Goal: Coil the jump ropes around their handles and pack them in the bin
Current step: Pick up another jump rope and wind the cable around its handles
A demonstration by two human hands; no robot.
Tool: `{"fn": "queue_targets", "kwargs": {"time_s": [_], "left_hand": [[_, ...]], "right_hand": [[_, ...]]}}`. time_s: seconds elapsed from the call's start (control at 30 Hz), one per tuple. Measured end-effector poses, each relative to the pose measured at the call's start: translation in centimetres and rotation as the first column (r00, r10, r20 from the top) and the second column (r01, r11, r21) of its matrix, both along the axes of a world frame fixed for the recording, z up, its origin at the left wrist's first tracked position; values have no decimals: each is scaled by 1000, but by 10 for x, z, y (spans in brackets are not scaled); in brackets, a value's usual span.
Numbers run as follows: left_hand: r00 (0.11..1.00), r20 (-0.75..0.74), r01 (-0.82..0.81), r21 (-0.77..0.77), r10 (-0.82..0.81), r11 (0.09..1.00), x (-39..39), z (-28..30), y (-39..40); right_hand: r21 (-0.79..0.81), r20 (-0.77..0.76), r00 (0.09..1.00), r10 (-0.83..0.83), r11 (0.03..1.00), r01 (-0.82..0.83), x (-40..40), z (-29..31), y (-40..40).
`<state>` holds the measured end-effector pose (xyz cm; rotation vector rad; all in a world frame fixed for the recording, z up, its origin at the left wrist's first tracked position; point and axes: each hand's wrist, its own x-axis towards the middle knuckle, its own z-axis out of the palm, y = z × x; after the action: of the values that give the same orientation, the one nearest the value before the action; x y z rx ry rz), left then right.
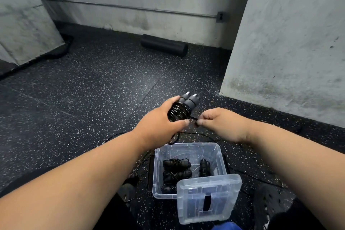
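Note:
My left hand point(160, 119) grips a pair of black jump-rope handles point(188, 101) held side by side, with thin black rope coiled around them point(179, 113). My right hand point(218, 119) pinches the loose end of that rope just right of the coil. Both hands hover above the floor, beyond the bin. The clear plastic bin point(220, 157) stands on the floor below, holding several coiled black jump ropes point(176, 170). More thin black rope point(203, 134) trails on the floor behind the bin.
The bin's clear lid point(209, 198) leans across its near right corner. A black foam roller point(164, 45) lies by the far wall. A concrete pillar point(283, 43) rises at right. Loose black rope lies left of the bin.

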<state>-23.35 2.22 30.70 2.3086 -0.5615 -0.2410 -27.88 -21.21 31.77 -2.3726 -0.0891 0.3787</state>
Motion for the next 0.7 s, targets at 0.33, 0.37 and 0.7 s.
{"fn": "queue_targets", "kwargs": {"time_s": [0.33, 0.37, 0.7], "left_hand": [[940, -232, 311, 285, -250, 907, -4, -24, -3], [924, -279, 336, 259, -263, 905, -5, -25, -3], [814, -293, 575, 279, -502, 769, -31, -14, -14]], "right_hand": [[-379, 56, 930, 364, 869, -317, -17, 22, 7], [-337, 49, 934, 354, 886, -318, -18, 22, 5], [-42, 48, 956, 289, 957, -288, -10, 19, -15]]}}
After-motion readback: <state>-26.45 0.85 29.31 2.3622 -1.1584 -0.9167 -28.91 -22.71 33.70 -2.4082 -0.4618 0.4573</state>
